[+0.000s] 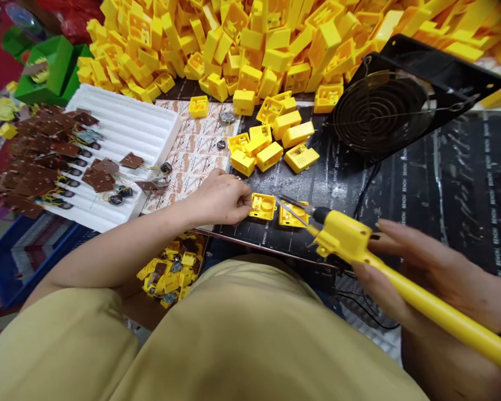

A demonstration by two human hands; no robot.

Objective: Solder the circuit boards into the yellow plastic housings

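My right hand (442, 273) is wrapped round a yellow soldering gun (346, 236), which has a black collar and a thin feed tube beside its tip. The tip lies over an open yellow plastic case (294, 218) on the black bench top. Just left of that case is a second open yellow case (264, 206), with a round speaker grille and small metal parts inside. My left hand (225, 197) is closed, its fingertips pinching this second case at its left edge. The fingertips' far side is hidden.
Behind the hands lie several yellow cases (269, 156), with a large heap (250, 39) beyond. A black fan (376, 111) stands at the right. Brown circuit boards with wires (37, 161) rest on a white foam tray (125, 111). A bin of yellow parts (171, 273) sits below the bench edge.
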